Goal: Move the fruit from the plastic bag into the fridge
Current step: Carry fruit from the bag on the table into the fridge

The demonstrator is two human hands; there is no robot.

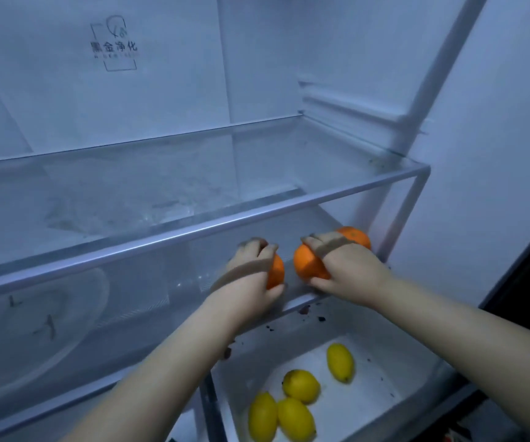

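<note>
Both my arms reach into the open fridge, under the upper glass shelf point(193, 218). My left hand point(250, 275) is shut on an orange point(275, 271) resting on the lower shelf point(148, 301). My right hand point(349, 269) is shut on a second orange point(306, 261) just to the right of the first. A third orange point(356, 236) lies behind my right hand, near the fridge's right wall. Several yellow lemons point(300, 386) lie in the open drawer point(423, 371) below. The plastic bag is not in view.
A white oval dish point(34, 339) sits on the lower shelf at the left. Dark crumbs dot the shelf's front edge and the drawer. The fridge's right wall and the door frame point(416, 129) stand close to my right arm.
</note>
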